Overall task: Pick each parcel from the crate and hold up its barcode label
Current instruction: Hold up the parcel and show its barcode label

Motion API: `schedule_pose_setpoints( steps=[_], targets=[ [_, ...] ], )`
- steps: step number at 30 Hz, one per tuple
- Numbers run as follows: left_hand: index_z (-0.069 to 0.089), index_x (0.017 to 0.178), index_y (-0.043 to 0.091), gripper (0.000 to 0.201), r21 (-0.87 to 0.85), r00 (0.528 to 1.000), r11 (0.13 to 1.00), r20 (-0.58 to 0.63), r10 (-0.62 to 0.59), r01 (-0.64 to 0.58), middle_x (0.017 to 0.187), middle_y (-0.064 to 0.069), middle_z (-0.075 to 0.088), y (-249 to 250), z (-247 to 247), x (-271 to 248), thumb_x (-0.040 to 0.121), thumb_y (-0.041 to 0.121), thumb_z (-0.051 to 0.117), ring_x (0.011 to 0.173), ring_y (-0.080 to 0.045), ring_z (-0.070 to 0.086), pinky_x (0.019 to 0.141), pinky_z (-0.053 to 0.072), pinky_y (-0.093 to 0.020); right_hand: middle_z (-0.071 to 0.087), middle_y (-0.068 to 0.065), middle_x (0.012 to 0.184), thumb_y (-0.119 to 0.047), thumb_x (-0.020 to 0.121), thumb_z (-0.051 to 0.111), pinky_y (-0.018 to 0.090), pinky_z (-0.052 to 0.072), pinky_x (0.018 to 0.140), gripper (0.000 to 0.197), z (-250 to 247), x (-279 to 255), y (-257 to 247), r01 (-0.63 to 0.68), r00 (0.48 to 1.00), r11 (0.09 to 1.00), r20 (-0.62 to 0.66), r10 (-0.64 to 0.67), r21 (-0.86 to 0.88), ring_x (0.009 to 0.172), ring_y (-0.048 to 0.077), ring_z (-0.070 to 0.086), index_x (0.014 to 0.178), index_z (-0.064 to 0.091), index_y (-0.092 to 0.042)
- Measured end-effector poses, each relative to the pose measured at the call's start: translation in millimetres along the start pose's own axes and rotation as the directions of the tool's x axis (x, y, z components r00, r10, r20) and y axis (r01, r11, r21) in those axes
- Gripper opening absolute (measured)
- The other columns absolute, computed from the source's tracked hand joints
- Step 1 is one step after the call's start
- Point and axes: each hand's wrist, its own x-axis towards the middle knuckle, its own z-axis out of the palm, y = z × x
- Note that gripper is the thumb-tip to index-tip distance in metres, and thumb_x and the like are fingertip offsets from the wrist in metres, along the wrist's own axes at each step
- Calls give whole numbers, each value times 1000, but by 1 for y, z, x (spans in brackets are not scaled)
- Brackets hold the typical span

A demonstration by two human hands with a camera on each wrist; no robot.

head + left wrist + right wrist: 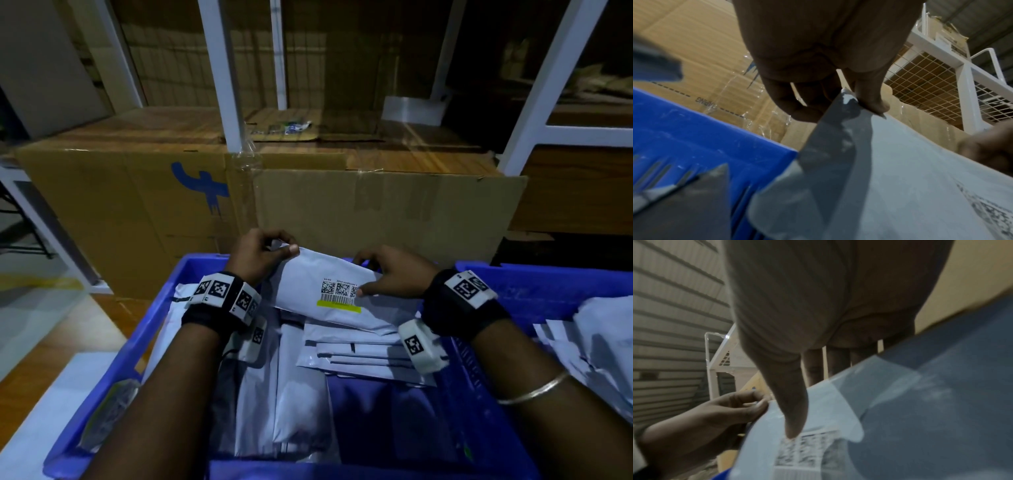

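1. Held above the middle of the blue crate (178, 284): a flat white parcel (308, 274), stretched between both hands in the centre of the head view, tilted with its printed face toward the camera.
2. Left hand (255, 255), left of centre: pinched the parcel's upper left corner between thumb and curled fingers (872, 97), as seen in the left wrist view, where the corner crumpled under the thumb.
3. Right hand (390, 274), right of centre: gripped the parcel's right edge, thumb (795, 415) pressed flat on the front face, the other fingers tucked behind the sheet; probably straight there, though only their bases showed in the blurred right wrist view.
4. Barcode label (339, 291): on the parcel's lower right part, three square codes above a striped bar code and a yellow strip, the right thumb tip touching the label's right edge.
5. Lay in the crate beneath: more white parcels (298, 387), stacked and overlapping in the lower centre of the frame.
6. Stood behind the crate, across the middle of the frame: large cardboard boxes (137, 205) with a blue mark, white rack posts (226, 75) rising above them.
7. Seen at the right edge: a second blue crate (534, 291) with white parcels.
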Motion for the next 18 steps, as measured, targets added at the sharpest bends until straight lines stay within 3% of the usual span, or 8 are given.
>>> schedule_pose_setpoints(
  steps=[2,5,8,10,12,15,18],
  targets=[
    [66,69,29,21,-16,1000,1000,8,11,-11,73,-5,67,2,1,0,83,16,74,71,-12,58,66,45,-30,69,-4,92,-41,75,81,33,50,74,34,2,7,-10,19,1000,998,-7,-18,52,83,14,63,102,67,-25],
    [67,72,26,18,-31,1000,999,5,13,-12,71,-3,66,3,1,1,84,14,73,67,-14,58,61,44,-29,69,1,88,-32,78,79,33,47,70,27,4,16,-22,64,998,997,-25,-63,47,79,18,62,97,69,-16],
    [69,91,25,13,-113,999,994,-39,-11,7,81,1,68,-2,0,3,83,18,75,74,-19,63,60,47,-29,70,4,83,-20,79,76,34,48,71,15,6,18,-25,86,993,989,-92,-76,118,79,18,65,89,69,-11],
    [60,121,25,47,-129,995,991,-88,-50,38,105,-2,66,-7,-1,5,79,24,79,92,-19,64,75,52,-32,71,5,80,-17,81,75,37,50,72,10,4,16,-20,91,985,974,-162,-58,205,79,18,67,84,68,-11],
    [44,137,21,71,-126,984,988,-138,-110,93,114,-4,60,-8,-4,6,77,27,81,101,-19,60,87,50,-34,73,3,81,-15,83,75,40,52,75,7,3,15,-14,98,970,955,-244,-27,281,80,16,69,83,68,-13],
    [44,132,16,74,-113,973,983,-167,-159,141,108,-3,59,-11,-1,7,73,42,80,102,-24,61,90,51,-41,74,8,88,-8,83,75,45,53,80,7,5,14,-8,127,940,888,-340,35,441,86,22,70,85,68,-7],
    [54,112,17,65,-144,957,966,-164,-239,217,96,-3,65,-11,-1,9,66,58,73,93,-25,66,85,54,-45,74,10,97,-1,86,70,38,54,83,9,6,12,-9,175,929,781,-364,72,600,89,17,70,94,67,1]
  ],
)
